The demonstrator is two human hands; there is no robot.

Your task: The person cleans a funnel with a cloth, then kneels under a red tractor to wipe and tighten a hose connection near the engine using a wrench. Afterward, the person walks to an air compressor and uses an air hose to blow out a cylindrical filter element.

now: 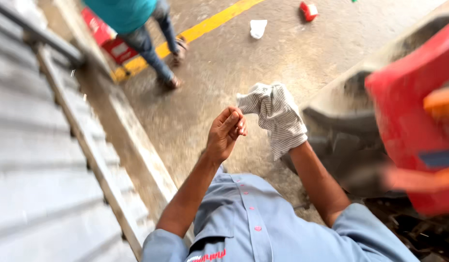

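My right hand (279, 118) wears a grey-and-white striped cloth glove (282, 127), raised in front of my blue buttoned shirt. The glove's finger ends flop loosely to the left. My bare left hand (226, 132) is just left of it, fingers drawn together and pinching the loose edge of the glove near its fingertips. Nothing else is held in either hand. Both forearms are bare below short sleeves.
Another person in a teal shirt and jeans (148, 36) stands at the top left by a yellow floor line (205, 25). Red boxes (117, 47) and a white scrap (258, 27) lie on the concrete. A blurred red machine (413, 121) is at the right, a ribbed grey metal surface (35, 160) at the left.
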